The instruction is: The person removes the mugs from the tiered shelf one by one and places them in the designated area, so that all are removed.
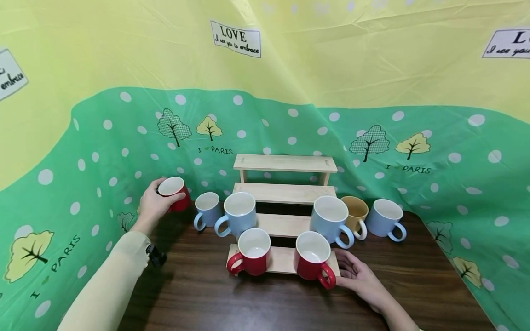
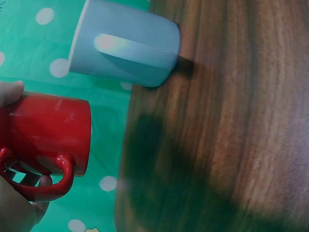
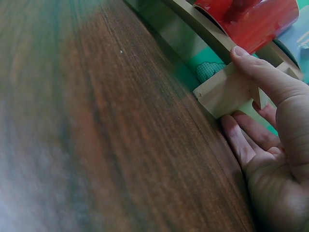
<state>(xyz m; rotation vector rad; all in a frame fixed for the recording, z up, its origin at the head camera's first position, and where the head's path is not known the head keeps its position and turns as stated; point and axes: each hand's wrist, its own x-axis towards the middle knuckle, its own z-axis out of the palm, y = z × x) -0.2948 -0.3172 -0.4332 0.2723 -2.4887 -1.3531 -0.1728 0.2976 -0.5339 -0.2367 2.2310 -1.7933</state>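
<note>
My left hand (image 1: 152,204) grips a red mug (image 1: 182,202), white inside, above the table's back left. In the left wrist view this mug (image 2: 53,128) tilts sideways across the picture, its handle near my fingers. A stepped wooden rack (image 1: 285,163) stands in the middle. On its lowest step sit two red mugs, one left (image 1: 257,265) and one right (image 1: 305,267); two light blue mugs, left (image 1: 241,221) and right (image 1: 325,226), sit one step higher. My right hand (image 1: 360,278) holds the lowest step's right end, thumb at its front edge, fingers around the support (image 3: 227,94).
Left of the rack, a light blue mug (image 1: 210,214) stands on the dark wooden table (image 1: 198,294). Right of it are a mustard mug (image 1: 352,219) and another light blue mug (image 1: 381,224). A green and yellow printed cloth (image 1: 285,124) hangs behind and at both sides.
</note>
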